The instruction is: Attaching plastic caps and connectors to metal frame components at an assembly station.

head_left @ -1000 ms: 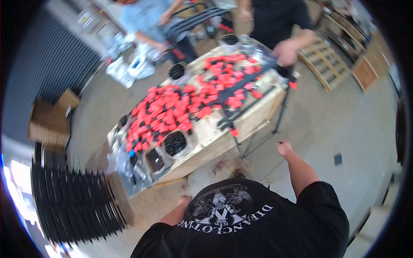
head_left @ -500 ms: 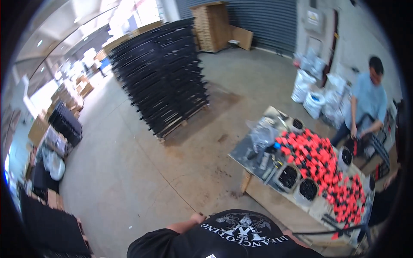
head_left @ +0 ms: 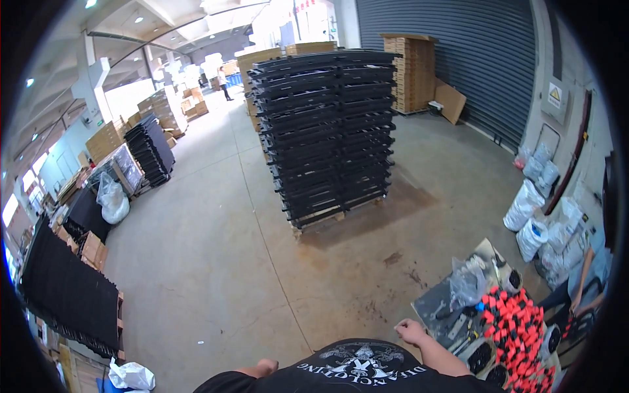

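My right hand (head_left: 410, 331) is held out in front of my black shirt (head_left: 367, 367), close to the left corner of a work table (head_left: 429, 304). Its fingers are curled, and nothing shows in them. My left hand (head_left: 267, 367) hangs low beside the shirt; its fingers are mostly hidden. On the table lie many red and black small parts (head_left: 514, 321), a clear plastic bag (head_left: 468, 281) and several hand tools (head_left: 462, 327). Round tubs of black pieces (head_left: 480, 357) stand among them.
Ahead rises a tall pallet stack of black frames (head_left: 331, 137). Behind it stand stacked brown boards (head_left: 409, 72) by a grey roller shutter (head_left: 465, 59). White sacks (head_left: 524, 206) line the right wall, near a co-worker's arm (head_left: 583, 281). Black stacked panels (head_left: 69, 288) stand at left.
My view has swung right to left, so the table sits lower right and the frame stack nearer the middle. My right hand has come into view; the dark bar beside it is no longer seen.
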`<state>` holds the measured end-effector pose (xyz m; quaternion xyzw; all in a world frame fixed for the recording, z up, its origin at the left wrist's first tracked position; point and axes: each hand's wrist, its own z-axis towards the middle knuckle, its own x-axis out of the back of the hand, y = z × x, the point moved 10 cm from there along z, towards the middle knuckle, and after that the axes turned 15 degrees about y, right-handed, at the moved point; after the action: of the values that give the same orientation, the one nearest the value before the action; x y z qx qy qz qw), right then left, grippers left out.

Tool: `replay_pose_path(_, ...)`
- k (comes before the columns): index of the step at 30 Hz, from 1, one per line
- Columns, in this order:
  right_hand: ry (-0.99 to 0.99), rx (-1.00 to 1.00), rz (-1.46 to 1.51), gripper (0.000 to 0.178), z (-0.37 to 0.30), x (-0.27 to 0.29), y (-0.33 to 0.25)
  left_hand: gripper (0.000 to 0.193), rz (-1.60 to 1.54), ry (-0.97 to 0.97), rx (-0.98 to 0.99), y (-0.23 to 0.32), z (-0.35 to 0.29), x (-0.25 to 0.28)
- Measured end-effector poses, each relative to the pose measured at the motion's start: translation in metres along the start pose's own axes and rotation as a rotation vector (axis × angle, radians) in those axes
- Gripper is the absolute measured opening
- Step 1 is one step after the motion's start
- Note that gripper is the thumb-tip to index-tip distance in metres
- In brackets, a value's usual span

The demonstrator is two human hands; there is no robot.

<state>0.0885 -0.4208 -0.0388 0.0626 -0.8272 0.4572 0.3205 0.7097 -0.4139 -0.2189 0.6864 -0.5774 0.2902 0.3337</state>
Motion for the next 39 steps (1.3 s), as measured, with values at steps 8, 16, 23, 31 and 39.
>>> replay_pose_path(8,-0.124,0.043,0.133,0.026,0.128,-0.023,-0.084,0.032,-0.2,0.183,-0.012,0.085,0.116,0.097)
replay_pose_path(16,-0.333,0.252,-0.225,0.033,0.288,-0.101,-0.17,0.028,-0.69,0.377,0.262,0.101,0.193,0.244)
replay_pose_path(23,-0.382,0.114,-0.131,0.028,0.399,-0.188,-0.275,0.017,-1.637,0.127,0.567,0.056,0.256,0.281)
replay_pose_path(31,-0.434,0.252,-0.972,0.05,0.504,-0.192,-0.216,0.023,-1.992,0.228,0.745,-0.022,0.473,0.409)
replay_pose_path(39,-0.373,0.441,-1.113,0.042,0.576,-0.191,-0.239,0.025,-2.117,0.548,-0.138,0.12,0.592,0.893)
